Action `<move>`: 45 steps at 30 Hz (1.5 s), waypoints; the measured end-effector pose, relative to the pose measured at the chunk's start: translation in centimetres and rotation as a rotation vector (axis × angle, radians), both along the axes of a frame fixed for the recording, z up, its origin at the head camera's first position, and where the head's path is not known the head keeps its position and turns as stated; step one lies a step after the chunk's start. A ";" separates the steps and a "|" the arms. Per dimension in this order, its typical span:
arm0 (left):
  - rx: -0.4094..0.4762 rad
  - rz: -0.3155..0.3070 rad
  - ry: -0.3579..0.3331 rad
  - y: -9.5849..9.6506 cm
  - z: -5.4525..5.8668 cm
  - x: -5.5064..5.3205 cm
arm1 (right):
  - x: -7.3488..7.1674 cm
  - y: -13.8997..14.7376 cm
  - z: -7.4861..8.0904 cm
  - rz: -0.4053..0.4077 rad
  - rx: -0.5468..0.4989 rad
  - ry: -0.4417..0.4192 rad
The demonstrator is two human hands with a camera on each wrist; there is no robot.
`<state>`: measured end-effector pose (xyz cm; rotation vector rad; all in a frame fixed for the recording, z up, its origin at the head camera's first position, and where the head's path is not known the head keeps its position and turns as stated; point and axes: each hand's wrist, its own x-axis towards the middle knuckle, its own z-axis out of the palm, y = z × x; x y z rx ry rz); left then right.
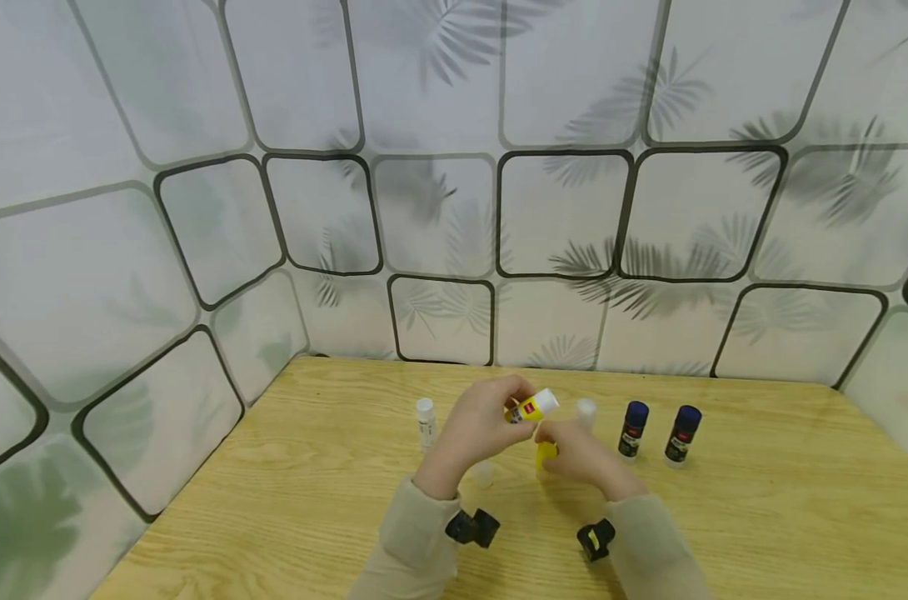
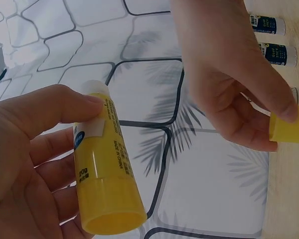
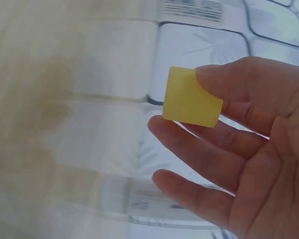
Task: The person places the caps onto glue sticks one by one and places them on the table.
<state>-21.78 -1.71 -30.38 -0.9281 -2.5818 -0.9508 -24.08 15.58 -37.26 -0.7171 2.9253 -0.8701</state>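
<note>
My left hand [image 1: 486, 421] grips a yellow glue stick [image 1: 531, 408] with a white end, tilted above the table. In the left wrist view the glue stick [image 2: 109, 164] has its white end up and a round yellow end down, the thumb lying across its upper part. Close by on the right, my right hand [image 1: 580, 454] pinches a short yellow cap [image 1: 546, 455] between thumb and fingers. The cap [image 3: 192, 97] shows plainly in the right wrist view, with the lower fingers spread below it. Cap and glue stick are apart.
A white tube [image 1: 426, 423] stands left of my left hand. Another white-topped one [image 1: 586, 410] is partly hidden behind my right hand. Two dark-blue-capped glue sticks [image 1: 632, 429] stand on the right. A small whitish round thing [image 1: 482, 475] lies between my wrists. A patterned curtain [image 1: 439, 217] borders the wooden table [image 1: 784, 500].
</note>
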 end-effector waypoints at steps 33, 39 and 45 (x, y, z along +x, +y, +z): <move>-0.014 -0.045 0.034 0.0 0.2 0.3 | 4.6 2.4 7.5 -0.018 -0.155 0.158; -0.032 -0.063 0.049 0.1 0.1 0.2 | 4.9 2.5 7.9 -0.020 -0.147 0.203; -0.060 -0.091 0.073 0.3 0.1 0.4 | 5.2 2.6 8.1 -0.015 -0.161 0.217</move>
